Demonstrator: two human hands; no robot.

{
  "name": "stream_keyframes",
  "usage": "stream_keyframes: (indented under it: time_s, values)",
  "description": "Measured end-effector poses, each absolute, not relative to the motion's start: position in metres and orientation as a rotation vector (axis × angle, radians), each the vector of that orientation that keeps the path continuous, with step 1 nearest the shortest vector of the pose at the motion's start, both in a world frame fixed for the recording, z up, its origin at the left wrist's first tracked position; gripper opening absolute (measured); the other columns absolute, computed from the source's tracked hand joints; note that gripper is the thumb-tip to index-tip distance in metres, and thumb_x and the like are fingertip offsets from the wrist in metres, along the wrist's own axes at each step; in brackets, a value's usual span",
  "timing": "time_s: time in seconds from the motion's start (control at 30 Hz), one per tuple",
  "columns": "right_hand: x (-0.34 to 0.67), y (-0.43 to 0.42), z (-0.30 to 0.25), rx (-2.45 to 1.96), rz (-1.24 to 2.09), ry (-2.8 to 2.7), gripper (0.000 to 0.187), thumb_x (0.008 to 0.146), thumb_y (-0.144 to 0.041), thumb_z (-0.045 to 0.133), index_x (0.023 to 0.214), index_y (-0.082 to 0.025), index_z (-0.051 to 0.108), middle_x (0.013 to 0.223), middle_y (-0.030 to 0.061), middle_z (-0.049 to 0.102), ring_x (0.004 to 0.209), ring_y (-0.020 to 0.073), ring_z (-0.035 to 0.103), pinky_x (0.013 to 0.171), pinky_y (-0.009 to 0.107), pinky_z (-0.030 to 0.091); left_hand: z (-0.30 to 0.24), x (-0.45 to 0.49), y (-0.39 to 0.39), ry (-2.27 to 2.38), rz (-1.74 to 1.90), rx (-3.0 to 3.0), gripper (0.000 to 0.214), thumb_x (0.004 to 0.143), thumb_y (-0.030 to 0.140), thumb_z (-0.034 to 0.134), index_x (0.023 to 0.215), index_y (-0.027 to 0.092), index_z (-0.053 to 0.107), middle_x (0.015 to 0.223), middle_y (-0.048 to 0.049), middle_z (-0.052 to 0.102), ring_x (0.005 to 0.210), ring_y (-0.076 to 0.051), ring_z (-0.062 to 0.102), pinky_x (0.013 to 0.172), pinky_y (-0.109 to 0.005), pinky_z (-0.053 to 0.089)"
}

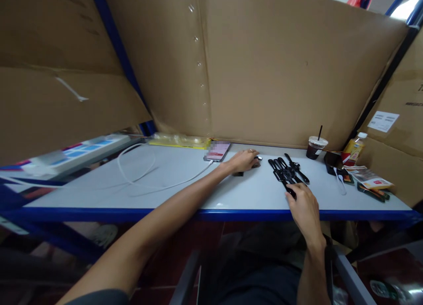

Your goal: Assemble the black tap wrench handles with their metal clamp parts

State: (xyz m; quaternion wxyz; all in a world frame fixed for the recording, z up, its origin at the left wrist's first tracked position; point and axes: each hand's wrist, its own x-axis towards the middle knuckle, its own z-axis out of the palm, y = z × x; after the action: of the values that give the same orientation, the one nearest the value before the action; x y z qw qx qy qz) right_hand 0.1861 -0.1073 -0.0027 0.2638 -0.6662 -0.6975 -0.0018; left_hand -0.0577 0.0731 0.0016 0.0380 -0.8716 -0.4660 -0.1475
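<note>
Head view: a person sits at a grey table [185, 195] with a blue edge, with cardboard [264, 67] walling it behind.
Left hand [243, 161]: reaches far out, palm down, fingers curled over a small dark part [255, 165]; whether it grips or only rests there, I cannot tell.
Dark part: under the left fingertips, just right of the phone [218, 150]; a second small dark bit [238, 174] lies beside the wrist.
Right hand [304, 209]: near the table's front edge, fingers bent down on the near end of the black strips [287, 172]; a closed pinch cannot be made out.
Black strips: a bundle fanned out beyond the right fingers, between the two hands, lying flat.
Cable [148, 175]: white, looping left from the phone.
Cup [315, 147]: dark drink with a straw, right of the strips.
Bottle [356, 148]: at the far right, packets [368, 178] in front of it.
</note>
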Motion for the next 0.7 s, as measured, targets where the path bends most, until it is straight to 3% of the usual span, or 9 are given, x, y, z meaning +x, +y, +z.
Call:
stream_keyframes:
  time_s: [0.1,0.2,0.4,0.57,0.7]
  values:
    - [0.176,-0.104,-0.005,-1.839,-0.067,-1.973,0.038,0.097,-0.016,0.05,0.128,-0.022,0.07,0.126,0.0084,0.069,0.116,0.0266,0.06,0.093,0.034,0.048,-0.009,-0.056,0.081,-1.396,-0.454,-2.692,0.041,0.101,0.035,0.047,0.135,0.015,0.056,0.14,-0.0181,0.062,0.123,-0.028,0.062,0.102,-0.039,0.049]
    - [0.171,-0.101,-0.007,-1.853,-0.102,-1.988,0.043,0.096,-0.012,0.046,0.129,-0.023,0.07,0.126,0.0083,0.069,0.117,0.0271,0.059,0.091,0.034,0.049,-0.015,-0.056,0.088,-1.344,-0.436,-2.788,0.038,0.1,0.036,0.049,0.13,0.016,0.059,0.133,-0.0155,0.066,0.121,-0.025,0.064,0.103,-0.035,0.048]
    - [0.173,-0.099,-0.006,-1.867,-0.061,-1.94,0.04,0.095,-0.016,0.047,0.126,-0.025,0.071,0.125,0.007,0.068,0.117,0.0253,0.06,0.089,0.032,0.049,-0.016,-0.061,0.094,-1.294,-0.525,-2.881,0.033,0.092,0.024,0.056,0.122,0.019,0.069,0.122,-0.0118,0.073,0.116,-0.024,0.067,0.103,-0.034,0.05]
    - [0.17,-0.094,-0.003,-1.934,-0.019,-1.835,0.031,0.095,-0.02,0.05,0.118,-0.025,0.071,0.118,0.0065,0.069,0.114,0.0256,0.062,0.085,0.032,0.047,-0.013,-0.063,0.094,-1.267,-0.565,-2.91,0.046,0.081,0.007,0.051,0.121,0.018,0.073,0.124,-0.01,0.073,0.117,-0.022,0.066,0.106,-0.033,0.049]
    - [0.168,-0.088,-0.004,-1.971,-0.009,-1.769,0.028,0.098,-0.027,0.052,0.121,-0.024,0.068,0.116,0.0061,0.069,0.112,0.0257,0.063,0.084,0.033,0.046,-0.005,-0.067,0.091,-1.356,-0.569,-2.809,0.047,0.083,0.007,0.049,0.123,0.017,0.072,0.124,-0.0093,0.073,0.117,-0.023,0.066,0.104,-0.034,0.05]
